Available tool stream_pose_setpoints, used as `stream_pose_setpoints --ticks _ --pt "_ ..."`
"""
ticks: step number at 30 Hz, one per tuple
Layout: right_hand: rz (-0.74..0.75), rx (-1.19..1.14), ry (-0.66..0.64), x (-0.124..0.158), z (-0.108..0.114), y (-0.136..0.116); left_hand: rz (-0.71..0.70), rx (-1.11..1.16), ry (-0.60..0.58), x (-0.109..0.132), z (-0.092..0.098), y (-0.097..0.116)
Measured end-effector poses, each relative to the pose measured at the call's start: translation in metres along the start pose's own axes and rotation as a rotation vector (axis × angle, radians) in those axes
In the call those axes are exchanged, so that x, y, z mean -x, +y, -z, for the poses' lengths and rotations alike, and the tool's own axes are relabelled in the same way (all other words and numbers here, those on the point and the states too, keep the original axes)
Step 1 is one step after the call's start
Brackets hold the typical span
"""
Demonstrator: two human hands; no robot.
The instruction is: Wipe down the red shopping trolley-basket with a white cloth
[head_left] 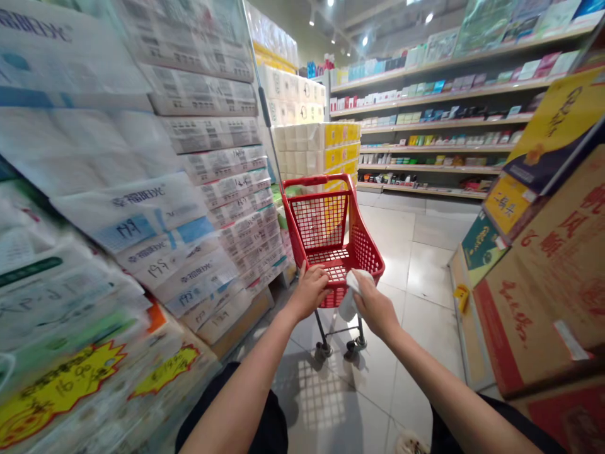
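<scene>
A red plastic shopping cart (360,253) on dark metal legs stands in front of me, its basket crossed by a grid of holes. At the near left corner of the basket, my left hand (309,291) has its fingers curled over the rim. My right hand (375,308) holds a crumpled white cloth or tissue (348,306) against the near right side of the rim. Part of the white piece hangs below the fingers. The inside of the basket shows only its red grid.
Stacked white paper packs (165,208) with handwritten prices rise close on the left. Cardboard boxes (553,277) line the right side. Behind the cart are yellow-and-white packs (340,151) and long shelves of goods (435,149). Pale floor tiles (387,227) run between them.
</scene>
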State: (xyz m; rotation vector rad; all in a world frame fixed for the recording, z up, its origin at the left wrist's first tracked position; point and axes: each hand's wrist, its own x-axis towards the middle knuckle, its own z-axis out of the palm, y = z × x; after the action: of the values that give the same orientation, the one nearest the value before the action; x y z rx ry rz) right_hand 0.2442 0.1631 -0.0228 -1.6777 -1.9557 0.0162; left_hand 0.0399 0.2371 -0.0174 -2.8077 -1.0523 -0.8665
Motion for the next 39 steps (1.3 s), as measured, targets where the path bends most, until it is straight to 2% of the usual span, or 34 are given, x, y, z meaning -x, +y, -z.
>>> stream_pose_setpoints --ticks 4,8,10,14,17,19,21,26,29,33,39 --pt "0.147 0.021 -0.076 0.003 -0.011 -0.02 0.014 -0.044 0.048 -0.001 -0.003 0.007" --pt "0.218 0.14 -0.044 0.0 -0.003 -0.004 0.014 -0.101 0.042 -0.002 0.0 0.01" --pt "0.184 0.202 0.008 -0.002 0.007 0.016 0.011 -0.127 0.033 -0.002 0.002 0.009" --pt "0.003 0.27 0.11 -0.002 0.026 0.059 0.013 -0.152 0.032 -0.004 0.001 0.007" --pt "-0.092 0.241 0.119 -0.001 0.031 0.075 0.027 -0.15 0.034 -0.006 -0.002 0.009" --pt "-0.115 0.18 0.11 0.0 0.028 0.072 0.035 -0.147 0.038 -0.008 -0.004 0.013" --pt "-0.11 0.105 0.094 0.001 0.022 0.059 0.041 -0.145 0.044 -0.009 -0.005 0.018" --pt "0.061 -0.028 -0.004 0.006 0.001 0.013 0.053 -0.141 0.047 -0.011 -0.006 0.027" --pt "0.128 0.029 -0.03 0.006 -0.002 0.004 0.049 -0.137 0.046 -0.011 -0.004 0.028" --pt "0.139 0.178 0.001 0.001 0.011 0.027 0.049 -0.142 0.038 -0.01 -0.002 0.023" --pt "-0.141 0.232 0.122 -0.006 0.034 0.08 0.043 -0.14 0.029 -0.01 -0.003 0.019"
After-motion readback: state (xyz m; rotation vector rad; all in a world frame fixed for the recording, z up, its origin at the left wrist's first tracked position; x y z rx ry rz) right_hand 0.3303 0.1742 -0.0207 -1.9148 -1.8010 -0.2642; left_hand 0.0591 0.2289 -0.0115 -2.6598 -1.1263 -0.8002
